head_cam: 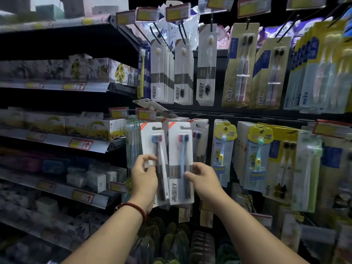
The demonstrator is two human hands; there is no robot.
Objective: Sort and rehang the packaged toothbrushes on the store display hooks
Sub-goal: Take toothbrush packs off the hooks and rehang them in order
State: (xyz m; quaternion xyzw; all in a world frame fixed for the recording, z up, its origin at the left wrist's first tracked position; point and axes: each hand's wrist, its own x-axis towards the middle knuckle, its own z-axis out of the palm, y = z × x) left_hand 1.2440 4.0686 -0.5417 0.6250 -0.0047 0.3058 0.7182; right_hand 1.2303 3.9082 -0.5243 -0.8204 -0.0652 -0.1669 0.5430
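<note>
Left hand (144, 175) pinches the white-handled pack (152, 145) in its fingers, right hand (205, 181) grips the blue-handled pack (180, 151)

Two toothbrush packs (152, 161) (180, 162) side by side before hanging packs (200, 141), shelves (57, 143) left.

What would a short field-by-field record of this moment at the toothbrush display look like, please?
left hand: grips the left white pack at its left edge
right hand: grips the right white pack low on its right edge, thumb in front
packs: upright, side by side, two brushes each
on hooks: cannot tell
left wrist: red bracelet
to the right: children's brushes hanging on yellow-topped cards
above: hanging white packs
</note>
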